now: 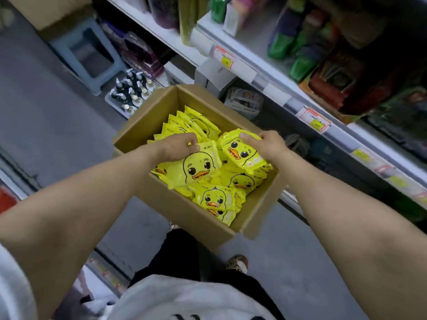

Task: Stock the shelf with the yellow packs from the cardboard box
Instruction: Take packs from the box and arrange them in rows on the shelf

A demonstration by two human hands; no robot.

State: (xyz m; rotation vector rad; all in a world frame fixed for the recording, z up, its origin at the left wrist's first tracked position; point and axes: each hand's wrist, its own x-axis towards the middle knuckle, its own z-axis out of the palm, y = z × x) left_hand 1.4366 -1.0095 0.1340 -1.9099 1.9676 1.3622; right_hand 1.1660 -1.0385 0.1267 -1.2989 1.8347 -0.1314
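at centre frame, your open brown cardboard box [198, 215] stands just beside the white metal shelf [272, 82], which runs down the right side of the frame.

finding: the pick-up step is in hand. your left hand [175, 146] grips the top edge of one yellow duck-printed pack [196, 169], fingers [193, 144] curled over it. your right hand [268, 142] pinches a second yellow pack [242, 155], thumb on its face, the pack tilted above the heap. both packs are over the box, neither at the shelf.

the remaining yellow packs [217, 199] lie thick in the box, some flat, some on edge at its far end, so most of the stocking appears still to do.

next move, as judged: lift both packs clear of the box walls, carry them toward the right of the frame, and find a free slot.

not verified: your fingers beneath the second pack are hidden. no target slot can be made out, since the shelf goods [300, 54] at upper right are dark and blurred. the price tags [225, 57] are unreadable, and the depth of the heap is unknown.
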